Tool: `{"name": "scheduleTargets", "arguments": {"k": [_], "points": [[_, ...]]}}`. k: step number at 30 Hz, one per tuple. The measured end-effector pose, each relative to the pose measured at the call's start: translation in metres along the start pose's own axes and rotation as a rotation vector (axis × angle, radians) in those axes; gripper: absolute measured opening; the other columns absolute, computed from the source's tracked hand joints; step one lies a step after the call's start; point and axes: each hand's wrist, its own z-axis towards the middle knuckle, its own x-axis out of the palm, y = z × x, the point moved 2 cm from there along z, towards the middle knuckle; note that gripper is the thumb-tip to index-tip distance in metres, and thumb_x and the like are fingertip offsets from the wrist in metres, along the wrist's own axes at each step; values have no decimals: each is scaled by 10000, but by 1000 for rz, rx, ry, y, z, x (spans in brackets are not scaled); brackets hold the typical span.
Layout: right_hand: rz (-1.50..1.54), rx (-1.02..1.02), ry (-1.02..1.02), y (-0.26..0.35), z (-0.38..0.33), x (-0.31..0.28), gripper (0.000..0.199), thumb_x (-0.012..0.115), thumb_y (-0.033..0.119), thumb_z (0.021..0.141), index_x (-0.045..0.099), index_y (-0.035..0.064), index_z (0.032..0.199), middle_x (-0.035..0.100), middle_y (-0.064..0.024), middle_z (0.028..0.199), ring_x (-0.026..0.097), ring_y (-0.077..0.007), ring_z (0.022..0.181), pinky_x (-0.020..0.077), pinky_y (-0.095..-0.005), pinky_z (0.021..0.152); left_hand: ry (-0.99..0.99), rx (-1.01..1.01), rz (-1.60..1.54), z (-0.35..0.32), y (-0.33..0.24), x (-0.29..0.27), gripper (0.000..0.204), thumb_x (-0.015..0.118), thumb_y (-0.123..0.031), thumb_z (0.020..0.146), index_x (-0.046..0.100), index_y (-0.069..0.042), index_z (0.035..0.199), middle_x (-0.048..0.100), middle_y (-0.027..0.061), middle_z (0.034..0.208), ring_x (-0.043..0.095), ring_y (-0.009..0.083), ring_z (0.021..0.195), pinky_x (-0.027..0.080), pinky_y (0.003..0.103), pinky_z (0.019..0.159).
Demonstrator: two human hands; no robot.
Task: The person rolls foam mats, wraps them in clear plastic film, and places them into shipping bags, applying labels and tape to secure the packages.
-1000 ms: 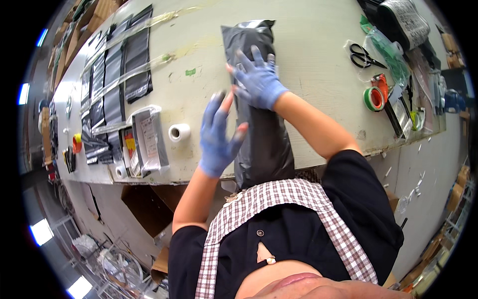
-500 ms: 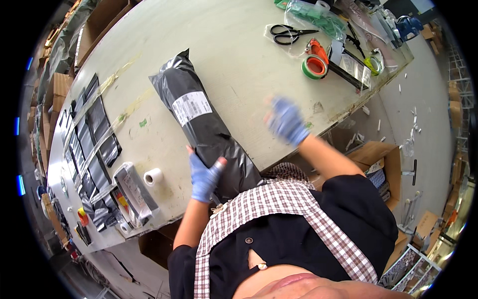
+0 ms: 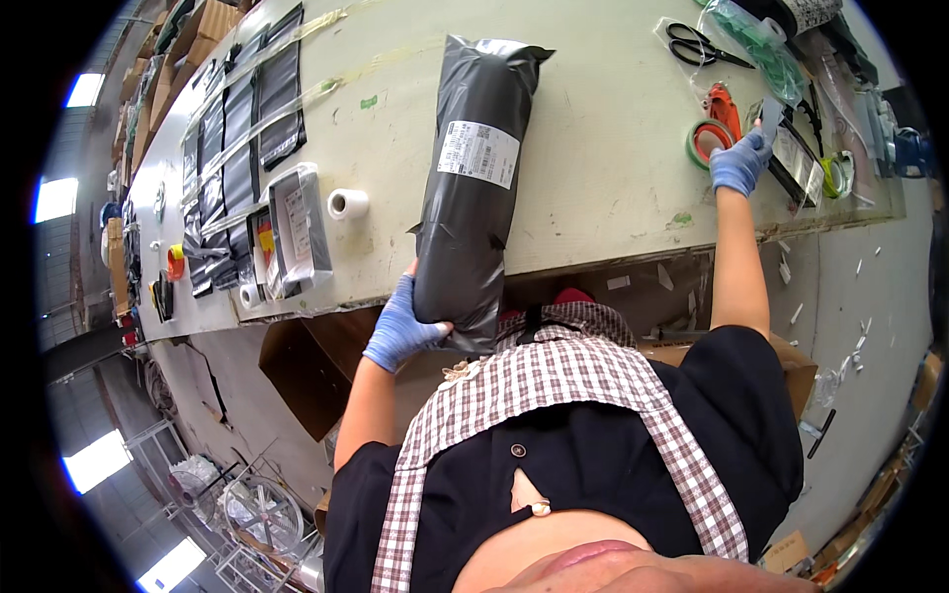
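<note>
Gripping the near end of the black poly mailer parcel with the left hand, gloved fingers wrapped under the overhanging end and thumb pressed against its side, right at the near edge of the table. Lying lengthwise away from the body, white label facing up, far end well onto the tabletop, near end hanging off the edge against the checked apron. Stretching far out to the right with the right hand, gloved fingers closed round a small flat grey piece, just beside the green tape roll and near the orange tape dispenser; not possible to tell the kind of piece. Probably worth pressing the parcel down onto the table edge rather than merely pinching the slack film, given the overhang and the likely slipperiness of the plastic with only one hand on it. Probably worth squeezing gently too, avoiding creases across the label. On the right side, likely best lifting the grey piece straight up and clear before drawing it inward, steering round the tape roll and the dispenser, and staying well apart from the scissors farther back. Also worth watching the small white roll and the flat black bags lying off to the left, well apart from the parcel and needing no touch.
</note>
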Motion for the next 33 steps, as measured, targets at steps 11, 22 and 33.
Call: {"name": "scheduleTargets", "arguments": {"k": [11, 22, 33], "points": [[2053, 781, 1529, 64, -282, -126, 755, 710, 136, 784, 375, 22, 1451, 518, -163, 1360, 610, -258, 1112, 535, -376, 949, -137, 193, 753, 68, -55, 3, 924, 787, -425, 759, 353, -36, 1475, 444, 262, 1395, 461, 415, 1277, 382, 451, 1076], [853, -806, 483, 143, -314, -176, 754, 804, 59, 674, 442, 39, 1335, 548, -175, 1176, 581, -320, 1059, 507, -381, 890, 260, 19, -471, -24, -37, 19, 383, 601, -403, 967, 645, -48, 1102, 663, 42, 1012, 616, 109, 908, 496, 260, 823], [514, -902, 536, 86, -258, -162, 784, 758, 48, 653, 457, 155, 1369, 593, -140, 937, 588, -349, 845, 516, -437, 741, -513, 284, 82, 46, -2, -67, 120, 671, -147, 911, 660, -38, 861, 657, 33, 747, 580, 96, 684, 478, 245, 669]]}}
